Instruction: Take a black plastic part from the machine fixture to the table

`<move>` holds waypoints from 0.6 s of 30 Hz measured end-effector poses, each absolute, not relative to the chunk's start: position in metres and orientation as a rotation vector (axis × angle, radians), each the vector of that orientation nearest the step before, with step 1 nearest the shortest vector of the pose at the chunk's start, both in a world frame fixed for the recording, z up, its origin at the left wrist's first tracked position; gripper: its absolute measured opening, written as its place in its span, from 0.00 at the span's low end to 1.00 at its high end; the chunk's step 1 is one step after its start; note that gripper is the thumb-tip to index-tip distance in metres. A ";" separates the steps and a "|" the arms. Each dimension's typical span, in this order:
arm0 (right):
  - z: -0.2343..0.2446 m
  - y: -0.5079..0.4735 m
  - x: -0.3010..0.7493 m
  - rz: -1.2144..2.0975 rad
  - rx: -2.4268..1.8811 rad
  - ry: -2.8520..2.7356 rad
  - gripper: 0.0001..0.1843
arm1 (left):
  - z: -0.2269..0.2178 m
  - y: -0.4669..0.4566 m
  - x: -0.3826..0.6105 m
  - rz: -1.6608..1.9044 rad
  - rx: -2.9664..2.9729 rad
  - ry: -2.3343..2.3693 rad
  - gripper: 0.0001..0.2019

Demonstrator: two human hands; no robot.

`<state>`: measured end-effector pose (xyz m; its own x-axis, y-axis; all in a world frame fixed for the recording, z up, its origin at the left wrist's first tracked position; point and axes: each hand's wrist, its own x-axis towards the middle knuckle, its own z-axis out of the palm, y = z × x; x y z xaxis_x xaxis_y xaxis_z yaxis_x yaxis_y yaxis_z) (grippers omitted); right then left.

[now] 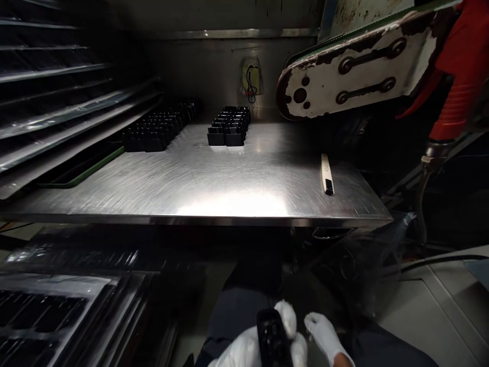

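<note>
Both my hands wear white gloves and sit low, near my lap at the bottom of the view. My left hand (248, 346) is closed around a small black plastic part (272, 336), holding it upright. My right hand (324, 334) rests just to the right of the part, fingers curled loosely; whether it holds anything is unclear. On the steel table (214, 188) ahead stand two groups of similar black parts, one at the far middle (229, 126) and a longer one at the far left (160, 127).
A cream utility knife (326, 174) lies near the table's right edge. A worn white conveyor end (344, 76) and a red hose (458, 81) overhang the right. Stacked trays (57, 102) fill the left; more trays (49, 311) lie at lower left. A clear plastic bag (362, 265) hangs below the table.
</note>
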<state>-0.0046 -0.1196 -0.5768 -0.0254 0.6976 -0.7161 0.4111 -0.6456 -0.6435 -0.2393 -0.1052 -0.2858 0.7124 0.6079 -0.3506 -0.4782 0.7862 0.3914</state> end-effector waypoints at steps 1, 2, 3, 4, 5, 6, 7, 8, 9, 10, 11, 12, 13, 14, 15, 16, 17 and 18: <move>-0.576 -0.120 -0.005 1.734 -2.008 -1.181 0.09 | -0.289 -0.099 -0.238 0.556 0.284 0.464 0.25; -0.576 -0.120 -0.005 1.739 -2.010 -1.185 0.08 | -0.292 -0.094 -0.237 0.515 0.286 0.451 0.21; -0.576 -0.121 -0.005 1.741 -2.015 -1.190 0.08 | -0.295 -0.090 -0.236 0.493 0.287 0.445 0.18; -0.577 -0.121 -0.005 1.742 -2.021 -1.196 0.08 | -0.298 -0.088 -0.235 0.485 0.285 0.444 0.17; -0.578 -0.121 -0.005 1.742 -2.028 -1.203 0.08 | -0.299 -0.087 -0.234 0.484 0.280 0.444 0.17; -0.579 -0.122 -0.004 1.743 -2.035 -1.211 0.08 | -0.300 -0.088 -0.233 0.496 0.270 0.450 0.17; -0.580 -0.122 -0.004 1.745 -2.042 -1.217 0.09 | -0.299 -0.090 -0.233 0.527 0.256 0.461 0.16; -0.581 -0.122 -0.003 1.746 -2.051 -1.220 0.09 | -0.297 -0.093 -0.233 0.576 0.245 0.471 0.17; -0.582 -0.123 -0.001 1.750 -2.064 -1.221 0.09 | -0.293 -0.095 -0.233 0.626 0.242 0.471 0.19; -0.583 -0.123 0.000 1.753 -2.081 -1.223 0.09 | -0.289 -0.096 -0.235 0.657 0.260 0.473 0.23; -0.583 -0.123 0.002 1.753 -2.101 -1.228 0.09 | -0.285 -0.095 -0.237 0.665 0.299 0.490 0.28; -0.583 -0.123 0.004 1.750 -2.124 -1.241 0.10 | -0.281 -0.094 -0.241 0.652 0.349 0.519 0.30; -0.581 -0.123 0.005 1.742 -2.146 -1.263 0.12 | -0.278 -0.090 -0.248 0.619 0.402 0.559 0.32; -0.579 -0.123 0.006 1.731 -2.163 -1.294 0.13 | -0.276 -0.085 -0.257 0.572 0.473 0.627 0.32; -0.575 -0.124 0.005 1.715 -2.174 -1.336 0.15 | -0.276 -0.080 -0.270 0.522 0.571 0.735 0.31; -0.572 -0.124 0.002 1.691 -2.175 -1.388 0.16 | -0.276 -0.075 -0.287 0.471 0.689 0.865 0.31; -0.568 -0.124 -0.001 1.671 -2.166 -1.444 0.16 | -0.277 -0.070 -0.310 0.412 0.806 1.005 0.30; -0.566 -0.124 -0.005 1.634 -2.141 -1.507 0.18 | -0.277 -0.066 -0.338 0.344 0.915 1.159 0.30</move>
